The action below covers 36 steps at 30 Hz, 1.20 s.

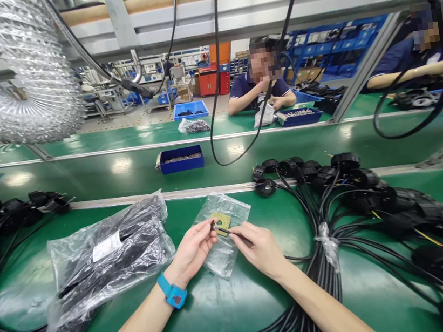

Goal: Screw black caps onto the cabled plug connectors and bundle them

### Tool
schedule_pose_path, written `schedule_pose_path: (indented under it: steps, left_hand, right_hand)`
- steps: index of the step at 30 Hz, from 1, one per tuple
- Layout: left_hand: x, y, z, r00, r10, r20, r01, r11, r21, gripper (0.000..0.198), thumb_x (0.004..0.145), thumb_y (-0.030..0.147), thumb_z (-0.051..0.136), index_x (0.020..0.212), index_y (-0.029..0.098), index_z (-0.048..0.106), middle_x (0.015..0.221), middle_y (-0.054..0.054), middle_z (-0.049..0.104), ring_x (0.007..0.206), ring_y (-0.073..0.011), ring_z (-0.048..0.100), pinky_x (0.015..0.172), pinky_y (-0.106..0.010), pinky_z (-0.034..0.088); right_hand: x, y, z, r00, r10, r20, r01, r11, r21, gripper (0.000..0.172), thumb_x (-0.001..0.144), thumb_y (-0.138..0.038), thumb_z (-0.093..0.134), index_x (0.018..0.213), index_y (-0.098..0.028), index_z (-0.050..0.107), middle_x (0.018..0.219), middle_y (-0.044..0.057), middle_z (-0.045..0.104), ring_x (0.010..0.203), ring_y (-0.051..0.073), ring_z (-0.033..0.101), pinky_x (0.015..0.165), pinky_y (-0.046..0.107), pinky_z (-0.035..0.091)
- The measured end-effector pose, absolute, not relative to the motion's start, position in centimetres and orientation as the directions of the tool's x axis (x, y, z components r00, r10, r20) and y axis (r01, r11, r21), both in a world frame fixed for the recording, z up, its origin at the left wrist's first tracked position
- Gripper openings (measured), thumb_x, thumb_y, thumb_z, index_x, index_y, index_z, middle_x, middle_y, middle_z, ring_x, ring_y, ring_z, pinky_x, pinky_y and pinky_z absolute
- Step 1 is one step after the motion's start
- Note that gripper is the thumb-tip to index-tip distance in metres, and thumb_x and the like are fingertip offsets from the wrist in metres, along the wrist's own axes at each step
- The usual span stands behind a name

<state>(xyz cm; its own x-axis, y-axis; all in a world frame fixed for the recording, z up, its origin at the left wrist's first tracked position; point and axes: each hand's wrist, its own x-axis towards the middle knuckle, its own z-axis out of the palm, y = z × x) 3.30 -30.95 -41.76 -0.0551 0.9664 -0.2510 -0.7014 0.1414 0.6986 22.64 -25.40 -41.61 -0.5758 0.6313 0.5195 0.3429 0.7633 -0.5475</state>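
My left hand point(195, 244), with a blue band on the wrist, pinches a small dark part point(213, 225) between thumb and fingertips. Closed in a pinch, my right hand point(258, 245) grips a thin black cable-like piece point(223, 230) whose tip meets the left fingertips; its exact kind is too small to tell. Just behind the fingertips, a yellowish square piece with a dark round centre point(223, 219) lies at a clear plastic bag point(221, 261) on the green bench. Another black cable point(297, 258) runs from beside my right wrist toward the tied bundle.
A large plastic bag of black parts point(115, 256) lies left. On the right spreads a tied bundle of black cables point(330, 277) with round black housings point(345, 160). A blue bin of small metal parts point(182, 159) stands ahead. Cables hang overhead; co-workers sit opposite.
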Motion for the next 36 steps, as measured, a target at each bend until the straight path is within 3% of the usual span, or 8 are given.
schedule_pose_path:
  steps: [6, 11, 15, 22, 28, 33, 36]
  left_hand:
    - [3.3, -31.2, -41.6, -0.066, 0.969, -0.238, -0.621, 0.147, 0.77, 0.038, 0.077, 0.036, 0.086, 0.106, 0.012, 0.079, 0.088, -0.006, 0.071, 0.073, -0.0076, 0.059, 0.071, -0.019, 0.052]
    - [3.0, -31.4, -41.8, -0.175, 0.973, -0.149, -0.247, 0.103, 0.963, 0.046, 0.081, 0.045, 0.081, 0.112, 0.012, 0.077, 0.079, -0.007, 0.075, 0.072, -0.0148, 0.065, 0.076, -0.027, 0.053]
    - [2.9, -31.5, -42.0, -0.143, 0.976, -0.166, -0.274, 0.122, 0.954, 0.05, 0.081, 0.046, 0.08, 0.118, 0.013, 0.074, 0.084, -0.009, 0.076, 0.074, -0.0169, 0.068, 0.078, -0.03, 0.054]
    - [2.6, -31.7, -41.3, -0.019, 0.99, -0.137, -0.233, 0.129, 0.964, 0.043, 0.084, 0.044, 0.077, 0.116, 0.015, 0.076, 0.091, -0.009, 0.076, 0.082, -0.0184, 0.068, 0.083, -0.031, 0.054]
    - [2.9, -32.0, -40.7, -0.103, 0.993, -0.065, -0.168, 0.047, 0.985, 0.047, 0.083, 0.04, 0.079, 0.122, 0.017, 0.07, 0.092, -0.006, 0.074, 0.082, -0.0187, 0.071, 0.084, -0.033, 0.057]
    - [3.0, -32.0, -41.3, -0.143, 0.983, -0.114, -0.125, 0.096, 0.987, 0.034, 0.076, 0.039, 0.083, 0.1, 0.015, 0.076, 0.096, -0.011, 0.077, 0.085, -0.022, 0.072, 0.087, -0.037, 0.057]
    - [3.2, -32.2, -41.6, -0.177, 0.98, -0.095, -0.091, 0.08, 0.993, 0.032, 0.076, 0.039, 0.083, 0.098, 0.017, 0.079, 0.099, -0.01, 0.077, 0.086, -0.0234, 0.071, 0.086, -0.037, 0.057]
  right_hand:
    - [22.8, -25.3, -41.6, -0.57, 0.603, 0.558, 0.355, 0.793, -0.495, 0.018, 0.102, -0.022, 0.054, 0.101, -0.018, 0.071, 0.077, 0.003, 0.064, 0.066, 0.014, 0.06, 0.062, 0.027, 0.044]
    - [22.9, -25.3, -41.6, -0.572, 0.49, 0.658, 0.385, 0.869, -0.311, 0.016, 0.101, -0.018, 0.055, 0.104, -0.017, 0.071, 0.083, 0.006, 0.069, 0.073, 0.017, 0.061, 0.067, 0.03, 0.047]
    - [23.0, -25.3, -41.3, -0.581, 0.437, 0.687, 0.378, 0.892, -0.247, 0.016, 0.1, -0.015, 0.055, 0.107, -0.015, 0.069, 0.085, 0.007, 0.07, 0.076, 0.018, 0.062, 0.069, 0.032, 0.048]
    - [23.2, -25.4, -41.1, -0.602, 0.49, 0.63, 0.374, 0.871, -0.319, 0.016, 0.102, -0.021, 0.053, 0.106, -0.019, 0.069, 0.083, 0.005, 0.067, 0.073, 0.017, 0.061, 0.068, 0.03, 0.046]
    - [23.1, -25.4, -41.1, -0.647, 0.494, 0.581, 0.412, 0.867, -0.279, 0.019, 0.104, -0.022, 0.049, 0.103, -0.017, 0.067, 0.081, 0.004, 0.064, 0.069, 0.016, 0.057, 0.066, 0.03, 0.043]
    - [23.1, -25.5, -41.3, -0.672, 0.485, 0.56, 0.449, 0.868, -0.212, 0.025, 0.106, -0.023, 0.044, 0.096, -0.017, 0.067, 0.077, 0.004, 0.062, 0.068, 0.017, 0.055, 0.064, 0.031, 0.04]
    - [23.1, -25.6, -41.3, -0.658, 0.528, 0.537, 0.44, 0.848, -0.295, 0.026, 0.106, -0.024, 0.044, 0.096, -0.018, 0.067, 0.077, 0.003, 0.062, 0.066, 0.016, 0.055, 0.063, 0.03, 0.041]
